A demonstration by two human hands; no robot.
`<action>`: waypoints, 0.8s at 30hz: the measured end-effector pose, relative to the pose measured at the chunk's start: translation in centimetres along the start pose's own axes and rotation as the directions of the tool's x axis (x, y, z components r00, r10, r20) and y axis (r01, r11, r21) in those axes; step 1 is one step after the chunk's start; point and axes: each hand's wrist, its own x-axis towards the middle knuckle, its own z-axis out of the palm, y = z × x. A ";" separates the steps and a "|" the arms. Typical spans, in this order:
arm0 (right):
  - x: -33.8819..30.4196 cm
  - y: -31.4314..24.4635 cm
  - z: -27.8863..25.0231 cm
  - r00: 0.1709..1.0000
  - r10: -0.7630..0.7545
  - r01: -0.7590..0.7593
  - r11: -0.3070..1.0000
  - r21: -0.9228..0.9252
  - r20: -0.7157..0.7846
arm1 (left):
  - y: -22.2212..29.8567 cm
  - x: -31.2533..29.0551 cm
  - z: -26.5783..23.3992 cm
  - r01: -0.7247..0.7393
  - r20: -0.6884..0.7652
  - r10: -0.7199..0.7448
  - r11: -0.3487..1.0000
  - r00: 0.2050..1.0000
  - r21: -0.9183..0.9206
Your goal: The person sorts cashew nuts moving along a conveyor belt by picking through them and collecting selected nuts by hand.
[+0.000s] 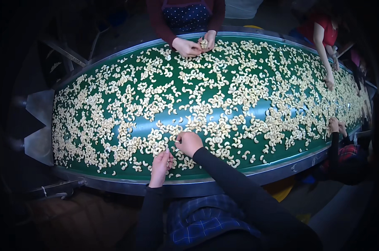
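Note:
Pale cashew nuts [202, 109] lie scattered over a green conveyor belt [179, 84]. My left hand [160, 168] is low over the belt's near side, its fingers curled with the thumb upward; what sits inside them is hidden. Just right of it and slightly farther in, my right hand [190, 143] reaches down among the nuts. Its thumb and forefinger are pinched together at a cashew nut, which shows only in part. The two hands are close but apart.
A metal rim [189, 188] borders the belt. Two metal chutes [39, 109] stand at its left end. Across the belt, a person's hands [198, 45] hold several nuts. At the right, a co-worker's arm [323, 58] reaches over the belt, and another worker's hands [336, 124] touch the near side.

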 end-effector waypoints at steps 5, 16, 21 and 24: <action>-2.9 2.1 -3.2 0.913 0.044 -0.364 0.538 0.761 0.406 | -1.5 -0.2 -0.6 -0.046 -0.028 0.047 0.998 0.999 0.044; -5.8 2.2 -2.5 0.945 -0.009 -0.066 0.974 0.219 0.326 | -1.9 -1.5 0.6 -0.038 -0.117 0.050 0.995 0.992 0.097; -6.8 5.3 -6.1 0.850 0.036 -0.437 0.607 0.664 0.526 | -3.2 -1.6 0.1 -0.125 -0.126 0.163 0.954 0.979 0.272; -7.6 4.9 -4.6 0.935 -0.117 -0.063 0.873 0.483 0.334 | -3.6 -1.8 1.5 -0.351 -0.071 0.517 0.670 0.853 0.654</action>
